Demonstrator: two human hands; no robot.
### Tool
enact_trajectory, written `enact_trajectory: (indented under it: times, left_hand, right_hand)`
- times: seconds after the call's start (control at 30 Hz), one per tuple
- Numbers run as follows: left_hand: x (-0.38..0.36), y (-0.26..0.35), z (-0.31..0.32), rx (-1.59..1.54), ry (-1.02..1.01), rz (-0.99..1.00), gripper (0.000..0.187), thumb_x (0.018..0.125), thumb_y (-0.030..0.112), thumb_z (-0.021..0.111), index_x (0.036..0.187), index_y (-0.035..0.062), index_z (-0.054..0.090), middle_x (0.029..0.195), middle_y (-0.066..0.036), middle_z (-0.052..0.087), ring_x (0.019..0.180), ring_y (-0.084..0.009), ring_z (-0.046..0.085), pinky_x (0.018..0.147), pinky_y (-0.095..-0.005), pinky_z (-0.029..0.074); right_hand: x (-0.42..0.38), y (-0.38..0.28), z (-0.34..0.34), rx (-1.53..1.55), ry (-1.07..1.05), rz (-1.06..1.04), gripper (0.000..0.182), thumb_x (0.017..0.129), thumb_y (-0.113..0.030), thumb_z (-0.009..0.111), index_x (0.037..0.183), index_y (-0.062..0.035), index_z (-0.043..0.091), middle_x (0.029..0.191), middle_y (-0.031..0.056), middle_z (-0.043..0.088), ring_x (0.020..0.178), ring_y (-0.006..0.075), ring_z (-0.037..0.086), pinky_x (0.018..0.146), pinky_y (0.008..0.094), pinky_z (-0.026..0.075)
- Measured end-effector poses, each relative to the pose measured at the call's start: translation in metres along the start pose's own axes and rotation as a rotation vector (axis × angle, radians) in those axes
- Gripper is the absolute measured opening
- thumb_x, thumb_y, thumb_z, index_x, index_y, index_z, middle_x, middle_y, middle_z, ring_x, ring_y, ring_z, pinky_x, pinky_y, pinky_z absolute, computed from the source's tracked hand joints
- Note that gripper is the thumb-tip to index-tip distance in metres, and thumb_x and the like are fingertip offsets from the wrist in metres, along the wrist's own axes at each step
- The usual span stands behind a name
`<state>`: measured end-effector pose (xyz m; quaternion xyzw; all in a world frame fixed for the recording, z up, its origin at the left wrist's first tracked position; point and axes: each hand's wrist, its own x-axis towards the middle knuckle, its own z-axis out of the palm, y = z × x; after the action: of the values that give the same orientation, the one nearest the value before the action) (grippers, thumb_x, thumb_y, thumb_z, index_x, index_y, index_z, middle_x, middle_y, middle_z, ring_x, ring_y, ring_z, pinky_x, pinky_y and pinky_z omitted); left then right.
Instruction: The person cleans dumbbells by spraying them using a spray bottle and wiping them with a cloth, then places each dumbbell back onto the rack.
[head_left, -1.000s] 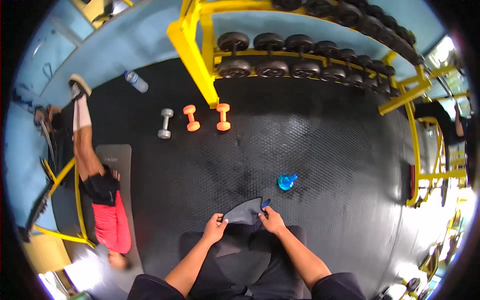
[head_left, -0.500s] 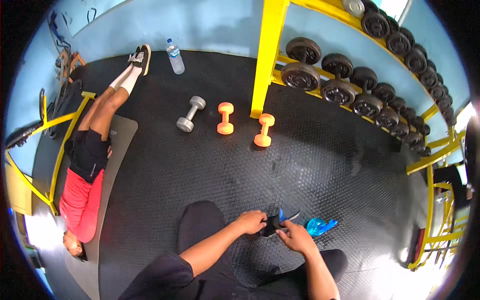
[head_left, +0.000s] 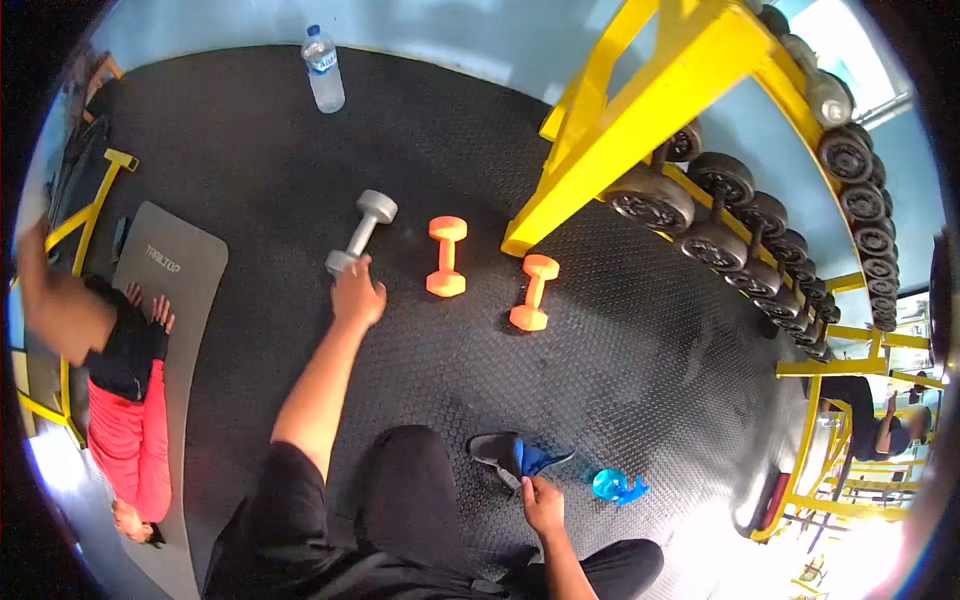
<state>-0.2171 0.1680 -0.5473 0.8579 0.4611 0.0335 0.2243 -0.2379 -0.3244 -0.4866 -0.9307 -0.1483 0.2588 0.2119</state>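
Observation:
My left hand (head_left: 357, 295) reaches forward across the black rubber floor. Its fingers are at the near head of a grey dumbbell (head_left: 361, 231) that lies on the floor; I cannot tell whether they grip it. My right hand (head_left: 542, 503) is low by my legs and pinches the edge of a dark grey pad with a blue lining (head_left: 512, 454), which rests on the floor in front of my knee.
Two orange dumbbells (head_left: 446, 257) (head_left: 534, 292) lie right of the grey one. A yellow rack (head_left: 640, 110) with black dumbbells (head_left: 715, 240) fills the right. A water bottle (head_left: 324, 68) stands far left, a blue object (head_left: 615, 487) near right. A person in red (head_left: 125, 440) lies on a grey mat (head_left: 170, 270).
My left hand has let go of the dark pad and stretched out to the grey dumbbell. My right hand keeps the pad. My view has swung left and closer to the rack.

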Motion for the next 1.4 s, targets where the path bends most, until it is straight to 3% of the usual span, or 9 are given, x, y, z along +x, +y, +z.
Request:
enact_trajectory:
  times: [0.07, 0.13, 0.33, 0.37, 0.53, 0.73, 0.87, 1.07, 1.4]
  left_hand:
    - [0.055, -0.032, 0.008, 0.286, 0.056, 0.017, 0.083, 0.080, 0.027, 0.076, 0.148, 0.0119, 0.032, 0.139, -0.016, 0.044, 0.131, -0.0358, 0.042, 0.110, -0.0508, 0.034]
    - [0.080, -0.030, -0.005, 0.262, -0.280, -0.035, 0.092, 0.075, 0.031, 0.081, 0.150, 0.0205, 0.030, 0.138, -0.016, 0.045, 0.133, -0.0352, 0.041, 0.114, -0.0507, 0.030]
    - [0.073, -0.029, 0.003, 0.523, -0.342, 0.300, 0.063, 0.068, 0.037, 0.086, 0.125, 0.0275, 0.061, 0.123, -0.015, 0.052, 0.118, -0.0327, 0.049, 0.102, -0.0463, 0.039]
    - [0.062, -0.029, 0.007, 0.469, -0.285, 0.323, 0.049, 0.068, 0.038, 0.085, 0.111, 0.0229, 0.068, 0.119, -0.014, 0.053, 0.112, -0.0304, 0.051, 0.096, -0.0441, 0.042]
    - [-0.023, 0.018, 0.008, 0.064, -0.379, 0.172, 0.056, 0.070, 0.050, 0.080, 0.116, 0.0222, 0.066, 0.101, -0.017, 0.064, 0.099, -0.0357, 0.063, 0.086, -0.0480, 0.049]
    - [-0.160, 0.062, 0.018, -0.787, -0.503, -0.123, 0.055, 0.089, 0.035, 0.071, 0.128, -0.0018, 0.057, 0.117, -0.013, 0.066, 0.104, -0.0194, 0.063, 0.088, -0.0323, 0.050]
    - [-0.256, 0.102, 0.030, -0.994, -0.871, -0.395, 0.052, 0.091, 0.049, 0.065, 0.129, 0.0156, 0.052, 0.106, -0.005, 0.067, 0.095, -0.0146, 0.064, 0.070, -0.0349, 0.055]
    - [-0.362, 0.153, 0.101, -0.968, -1.008, -0.242, 0.050, 0.090, 0.049, 0.067, 0.125, 0.0175, 0.051, 0.106, -0.003, 0.067, 0.090, -0.0162, 0.065, 0.068, -0.0319, 0.052]
    - [-0.399, 0.167, 0.129, -1.020, -1.025, -0.224, 0.048, 0.094, 0.047, 0.063, 0.129, 0.0179, 0.047, 0.106, -0.006, 0.066, 0.084, -0.0185, 0.066, 0.063, -0.0305, 0.050]
  right_hand:
    - [0.003, -0.030, 0.004, 0.094, 0.025, 0.010, 0.029, 0.094, -0.030, 0.060, 0.088, -0.0039, 0.069, 0.081, 0.0196, 0.069, 0.076, 0.0362, 0.069, 0.069, 0.0434, 0.053]
    - [0.015, -0.059, 0.008, 0.084, -0.029, 0.091, 0.028, 0.095, -0.030, 0.060, 0.095, -0.0041, 0.071, 0.082, 0.0177, 0.070, 0.077, 0.0337, 0.070, 0.070, 0.0405, 0.054]
    - [0.036, -0.092, 0.018, 0.231, -0.145, 0.160, 0.029, 0.095, -0.031, 0.060, 0.099, -0.0044, 0.071, 0.082, 0.0184, 0.071, 0.078, 0.0319, 0.071, 0.070, 0.0380, 0.054]
    - [0.038, -0.083, 0.023, 0.229, -0.105, 0.102, 0.029, 0.095, -0.031, 0.060, 0.100, -0.0043, 0.071, 0.083, 0.0183, 0.071, 0.079, 0.0318, 0.071, 0.071, 0.0382, 0.055]
    - [0.044, -0.053, 0.007, 0.249, -0.103, 0.058, 0.029, 0.095, -0.030, 0.059, 0.096, -0.0031, 0.070, 0.082, 0.0172, 0.070, 0.076, 0.0330, 0.070, 0.068, 0.0411, 0.053]
    - [0.017, 0.006, -0.026, 0.014, -0.084, -0.011, 0.030, 0.089, -0.030, 0.065, 0.080, -0.0022, 0.066, 0.076, 0.0172, 0.068, 0.070, 0.0331, 0.067, 0.065, 0.0421, 0.052]
    - [-0.020, 0.061, -0.029, 0.199, 0.046, -0.134, 0.028, 0.077, -0.028, 0.072, 0.070, -0.0035, 0.061, 0.072, 0.0179, 0.065, 0.073, 0.0353, 0.067, 0.066, 0.0435, 0.052]
    - [-0.036, 0.115, -0.001, 0.056, -0.442, -0.039, 0.046, 0.071, -0.014, 0.075, 0.111, -0.0083, 0.053, 0.102, 0.0177, 0.067, 0.095, 0.0381, 0.065, 0.079, 0.0460, 0.051]
    - [-0.071, 0.150, 0.004, 0.027, -0.417, 0.194, 0.050, 0.081, -0.029, 0.072, 0.121, -0.0060, 0.051, 0.132, 0.0204, 0.057, 0.121, 0.0355, 0.057, 0.090, 0.0472, 0.052]
